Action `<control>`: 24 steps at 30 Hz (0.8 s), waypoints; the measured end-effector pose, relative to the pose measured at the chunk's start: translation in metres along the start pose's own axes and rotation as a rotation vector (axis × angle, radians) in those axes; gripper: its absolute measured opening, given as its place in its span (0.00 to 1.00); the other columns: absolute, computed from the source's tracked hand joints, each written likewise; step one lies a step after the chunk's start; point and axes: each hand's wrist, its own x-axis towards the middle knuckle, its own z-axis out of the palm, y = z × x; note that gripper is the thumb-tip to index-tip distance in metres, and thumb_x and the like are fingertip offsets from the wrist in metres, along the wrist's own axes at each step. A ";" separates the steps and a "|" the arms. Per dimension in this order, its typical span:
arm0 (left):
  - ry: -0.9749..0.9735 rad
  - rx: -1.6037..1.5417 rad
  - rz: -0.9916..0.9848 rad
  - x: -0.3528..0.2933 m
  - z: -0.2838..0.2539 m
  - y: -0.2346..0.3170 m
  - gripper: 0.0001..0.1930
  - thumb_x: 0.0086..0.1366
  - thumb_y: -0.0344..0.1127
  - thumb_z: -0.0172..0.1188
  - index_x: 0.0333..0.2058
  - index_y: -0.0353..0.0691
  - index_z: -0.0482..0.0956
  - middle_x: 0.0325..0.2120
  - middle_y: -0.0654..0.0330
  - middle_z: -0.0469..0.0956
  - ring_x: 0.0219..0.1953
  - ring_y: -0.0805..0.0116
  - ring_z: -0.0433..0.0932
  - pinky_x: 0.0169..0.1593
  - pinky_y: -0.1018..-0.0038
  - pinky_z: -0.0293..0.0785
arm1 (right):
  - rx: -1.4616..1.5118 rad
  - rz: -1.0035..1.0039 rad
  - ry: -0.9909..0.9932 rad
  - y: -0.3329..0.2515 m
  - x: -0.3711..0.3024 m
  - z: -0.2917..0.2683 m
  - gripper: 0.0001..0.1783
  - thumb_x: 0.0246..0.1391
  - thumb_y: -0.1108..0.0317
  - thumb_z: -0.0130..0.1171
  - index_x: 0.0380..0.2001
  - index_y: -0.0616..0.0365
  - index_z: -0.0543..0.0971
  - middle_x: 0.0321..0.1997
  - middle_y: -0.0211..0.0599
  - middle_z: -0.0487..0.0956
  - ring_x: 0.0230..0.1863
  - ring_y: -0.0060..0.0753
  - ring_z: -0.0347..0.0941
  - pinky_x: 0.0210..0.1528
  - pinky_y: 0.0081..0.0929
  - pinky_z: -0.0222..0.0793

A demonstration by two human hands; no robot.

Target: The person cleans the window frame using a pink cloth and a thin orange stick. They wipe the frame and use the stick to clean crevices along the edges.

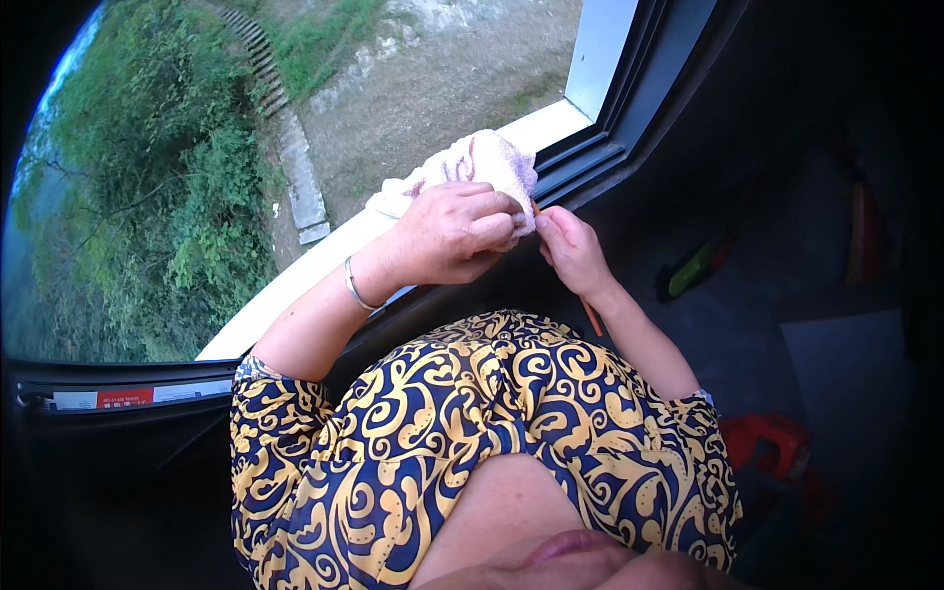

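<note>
Over the window's white sill, my left hand (447,236) is closed on a pale pink cloth (497,162), which looks like a small towel. The cloth lies bunched up, partly on the sill and partly beyond my fingers. Just to its right, my right hand (572,254) grips a thin orange stick (593,319). One end of the stick shows below my right hand, and the other meets the cloth by my left fingertips. Whether that tip is inside the cloth is hidden. A bracelet (356,285) circles my left wrist.
The window's dark frame track (590,162) runs along the sill's right corner. Outside are trees (177,197), steps (258,59) and bare ground far below. In the dim room to the right are a green object (691,272) and a red object (772,442).
</note>
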 end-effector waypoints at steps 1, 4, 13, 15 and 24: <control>-0.049 -0.002 0.012 -0.007 0.003 0.006 0.11 0.46 0.29 0.64 0.28 0.39 0.72 0.34 0.57 0.76 0.31 0.59 0.76 0.33 0.69 0.72 | -0.040 -0.100 0.047 0.007 -0.003 0.005 0.14 0.63 0.62 0.48 0.30 0.62 0.74 0.16 0.30 0.70 0.18 0.19 0.67 0.21 0.21 0.60; -0.089 -0.215 -0.056 -0.012 -0.003 0.013 0.14 0.50 0.31 0.65 0.36 0.38 0.73 0.41 0.55 0.75 0.33 0.62 0.76 0.35 0.73 0.73 | -0.044 -0.161 0.113 0.018 -0.020 0.009 0.13 0.64 0.63 0.47 0.31 0.62 0.73 0.16 0.32 0.70 0.17 0.25 0.67 0.22 0.24 0.63; 0.210 -0.235 -0.588 -0.033 -0.001 -0.044 0.19 0.55 0.39 0.67 0.43 0.37 0.77 0.38 0.58 0.77 0.44 0.66 0.74 0.51 0.70 0.68 | 0.093 -0.462 0.205 0.000 -0.009 0.023 0.12 0.65 0.65 0.44 0.33 0.62 0.72 0.15 0.22 0.64 0.15 0.13 0.57 0.19 0.15 0.53; 0.241 -0.247 -0.560 -0.024 0.000 -0.040 0.13 0.59 0.35 0.64 0.41 0.36 0.78 0.36 0.59 0.78 0.40 0.67 0.76 0.46 0.73 0.70 | 0.051 -0.491 0.222 -0.009 0.000 0.019 0.12 0.66 0.65 0.44 0.33 0.62 0.72 0.15 0.22 0.63 0.16 0.13 0.57 0.19 0.15 0.53; 0.272 -0.551 -0.885 0.008 -0.001 -0.044 0.14 0.64 0.40 0.60 0.41 0.35 0.73 0.32 0.63 0.77 0.36 0.77 0.74 0.43 0.78 0.71 | 0.026 -0.422 0.230 0.009 -0.008 0.007 0.13 0.66 0.64 0.43 0.33 0.62 0.72 0.15 0.21 0.63 0.16 0.12 0.56 0.18 0.15 0.52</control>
